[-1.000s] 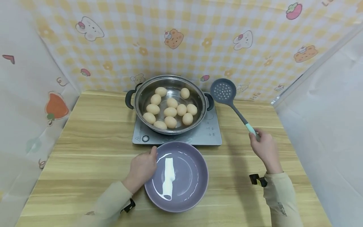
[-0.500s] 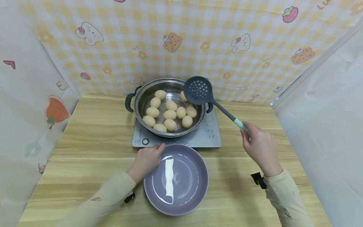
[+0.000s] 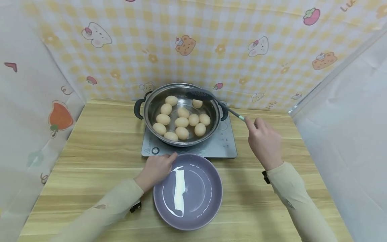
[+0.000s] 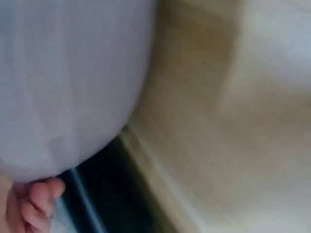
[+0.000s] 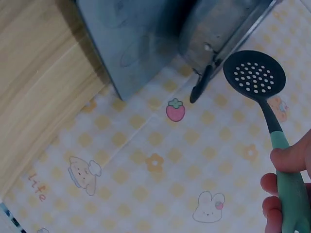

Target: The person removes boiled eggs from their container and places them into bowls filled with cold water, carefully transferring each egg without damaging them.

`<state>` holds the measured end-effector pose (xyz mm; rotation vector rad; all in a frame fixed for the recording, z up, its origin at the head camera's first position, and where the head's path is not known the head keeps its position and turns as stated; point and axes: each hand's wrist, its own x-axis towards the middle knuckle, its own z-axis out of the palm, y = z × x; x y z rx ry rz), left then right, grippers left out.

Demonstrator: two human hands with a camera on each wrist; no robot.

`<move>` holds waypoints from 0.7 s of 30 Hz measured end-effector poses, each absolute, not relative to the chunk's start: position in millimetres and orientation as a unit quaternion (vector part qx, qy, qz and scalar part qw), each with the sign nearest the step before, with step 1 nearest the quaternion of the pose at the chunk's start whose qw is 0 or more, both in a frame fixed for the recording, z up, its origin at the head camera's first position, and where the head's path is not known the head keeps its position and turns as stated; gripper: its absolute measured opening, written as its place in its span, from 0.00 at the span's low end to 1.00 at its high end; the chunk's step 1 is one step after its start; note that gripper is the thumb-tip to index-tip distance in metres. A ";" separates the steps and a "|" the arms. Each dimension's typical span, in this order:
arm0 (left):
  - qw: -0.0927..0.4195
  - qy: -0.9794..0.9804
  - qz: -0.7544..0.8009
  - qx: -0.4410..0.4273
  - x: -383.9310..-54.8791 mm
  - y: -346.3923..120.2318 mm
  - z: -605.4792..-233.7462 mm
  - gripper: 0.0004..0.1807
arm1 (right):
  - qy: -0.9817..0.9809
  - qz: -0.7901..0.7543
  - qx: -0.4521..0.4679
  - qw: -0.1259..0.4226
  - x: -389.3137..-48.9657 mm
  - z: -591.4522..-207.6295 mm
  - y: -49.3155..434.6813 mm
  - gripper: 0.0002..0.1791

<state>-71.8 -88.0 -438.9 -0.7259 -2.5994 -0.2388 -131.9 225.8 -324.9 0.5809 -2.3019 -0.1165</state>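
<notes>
Over a wooden table (image 3: 99,154), hands (image 3: 157,169) (image 3: 266,143) grip a purple plate (image 3: 199,195) (left) and skimmer (image 5: 268,116) (right).

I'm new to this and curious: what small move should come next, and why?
Probably lower the perforated spoon into the pot beside the back-right egg: the right grip holds the spoon, which partly covers that egg in the head view, and the purple plate holds no eggs.
</notes>
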 end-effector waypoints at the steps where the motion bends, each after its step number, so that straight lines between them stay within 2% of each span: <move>1: 0.213 -0.937 -0.083 -0.264 -73.1 -87.7 -437.5 0.04 | -0.897 -0.051 0.229 0.375 -135.9 -326.2 223.9 0.16; 4: 0.205 -0.938 -0.076 -0.269 -76.7 -85.4 -435.5 0.08 | -0.892 -0.073 0.235 0.380 -146.7 -330.5 218.5 0.16; 7: 0.205 -0.937 -0.070 -0.272 -79.9 -82.7 -438.2 0.06 | -0.886 -0.099 0.241 0.384 -154.3 -334.0 214.1 0.16; 9: 0.214 -0.935 -0.065 -0.276 -79.8 -81.0 -440.9 0.04 | -0.885 -0.107 0.244 0.383 -156.1 -335.4 212.6 0.16; 14: 0.238 -0.929 -0.059 -0.277 -77.6 -79.9 -445.1 0.09 | -0.889 -0.104 0.247 0.371 -155.6 -334.5 209.8 0.18; 21: 0.228 -0.935 -0.062 -0.264 -77.2 -79.7 -444.9 0.09 | -0.885 -0.116 0.244 0.379 -160.4 -329.5 207.5 0.17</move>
